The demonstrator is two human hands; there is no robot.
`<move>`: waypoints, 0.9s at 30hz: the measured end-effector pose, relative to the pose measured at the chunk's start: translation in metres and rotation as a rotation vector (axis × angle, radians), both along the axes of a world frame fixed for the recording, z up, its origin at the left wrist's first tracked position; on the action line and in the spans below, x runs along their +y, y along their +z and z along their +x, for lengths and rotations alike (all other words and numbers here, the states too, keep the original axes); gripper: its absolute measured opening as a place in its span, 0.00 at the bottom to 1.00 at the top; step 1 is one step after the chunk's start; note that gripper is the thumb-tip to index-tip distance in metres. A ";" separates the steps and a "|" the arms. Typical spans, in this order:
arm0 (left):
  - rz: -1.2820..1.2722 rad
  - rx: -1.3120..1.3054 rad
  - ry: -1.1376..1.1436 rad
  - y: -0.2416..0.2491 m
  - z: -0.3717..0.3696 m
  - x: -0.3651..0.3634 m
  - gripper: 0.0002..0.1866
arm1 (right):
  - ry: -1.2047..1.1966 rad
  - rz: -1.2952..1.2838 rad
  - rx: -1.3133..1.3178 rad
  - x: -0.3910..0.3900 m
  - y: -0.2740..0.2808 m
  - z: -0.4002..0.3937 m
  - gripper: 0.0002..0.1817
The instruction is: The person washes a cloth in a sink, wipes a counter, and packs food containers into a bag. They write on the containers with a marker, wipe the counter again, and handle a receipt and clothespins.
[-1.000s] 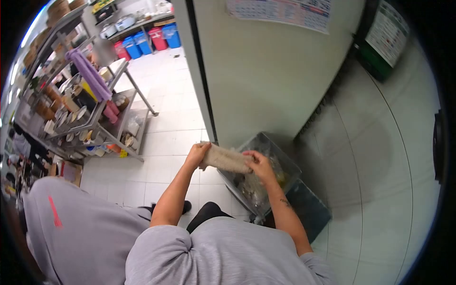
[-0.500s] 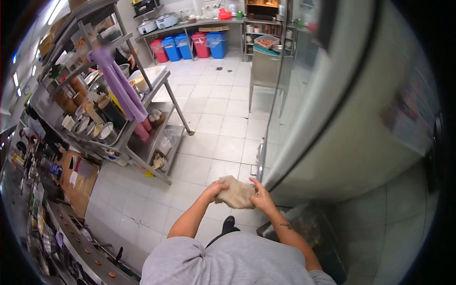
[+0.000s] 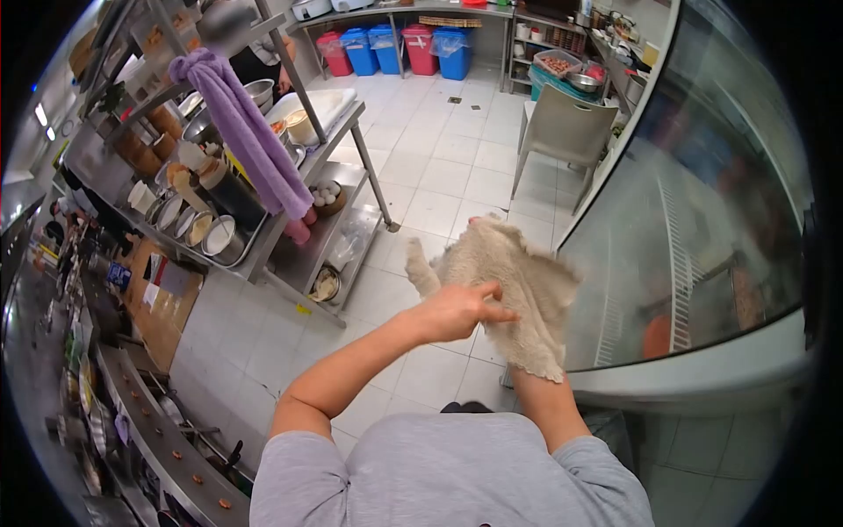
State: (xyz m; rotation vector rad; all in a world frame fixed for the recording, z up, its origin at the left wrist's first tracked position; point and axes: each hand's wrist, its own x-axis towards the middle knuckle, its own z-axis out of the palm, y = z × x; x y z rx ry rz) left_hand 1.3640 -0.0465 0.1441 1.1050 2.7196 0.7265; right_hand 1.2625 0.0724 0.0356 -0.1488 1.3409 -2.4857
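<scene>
A beige terry cloth (image 3: 518, 290) hangs spread over my right hand and forearm, its lower edge near the wrist. My right hand is mostly covered by it; a bit of fingertip shows at the cloth's top edge. My left hand (image 3: 457, 313) is over the near side of the cloth, palm down, with two fingers apart and pointing right across the fabric. One corner of the cloth sticks up on the left, slightly blurred.
A glass door (image 3: 702, 220) with white racks behind it stands close on the right. On the left, a steel shelf unit (image 3: 373, 167) holds pots, bottles and a purple towel (image 3: 241, 127). Beyond are a chair (image 3: 571, 123) and lidded bins (image 3: 454, 54). A person stands behind the shelves.
The cloth, bunched between both hands before, is now opened out and draped over my right hand. My left hand has moved onto it from the edge. The view has turned right.
</scene>
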 end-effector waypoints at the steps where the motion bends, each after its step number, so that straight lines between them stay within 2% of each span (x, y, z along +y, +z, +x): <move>1: 0.006 0.021 0.058 -0.009 -0.001 -0.004 0.36 | 0.063 -0.066 -0.070 -0.015 -0.003 -0.010 0.25; 3: 0.010 0.060 0.172 -0.019 -0.007 -0.016 0.37 | 0.164 -0.153 -0.168 -0.043 -0.009 -0.034 0.24; 5: 0.133 0.095 0.285 -0.029 -0.016 -0.033 0.30 | 0.224 -0.189 -0.225 -0.067 -0.015 -0.061 0.23; 7: 0.255 0.185 0.396 -0.043 -0.031 -0.048 0.27 | 0.234 -0.188 -0.229 -0.086 -0.020 -0.088 0.23; 11: 0.350 0.138 0.532 -0.064 -0.079 -0.087 0.20 | 0.210 -0.163 -0.187 -0.108 -0.024 -0.136 0.21; 18: 0.686 0.125 0.791 -0.067 -0.204 -0.180 0.18 | 0.215 -0.088 0.212 -0.137 0.031 -0.240 0.14; 21: 1.091 -0.234 0.888 -0.051 -0.245 -0.217 0.19 | 0.226 0.026 0.300 -0.146 0.061 -0.288 0.12; 23: 1.135 -0.179 0.757 -0.054 -0.281 -0.249 0.19 | 0.229 0.158 0.315 -0.148 0.077 -0.327 0.09; 25: 1.357 -0.220 0.724 -0.059 -0.329 -0.277 0.17 | 0.190 0.229 0.370 -0.151 0.079 -0.376 0.11; 26: 1.381 -0.262 0.679 -0.057 -0.354 -0.291 0.16 | 0.139 0.249 0.615 -0.150 0.071 -0.409 0.16; 27: 1.402 -0.312 0.635 -0.055 -0.379 -0.306 0.15 | 0.189 0.251 0.745 -0.144 0.065 -0.438 0.20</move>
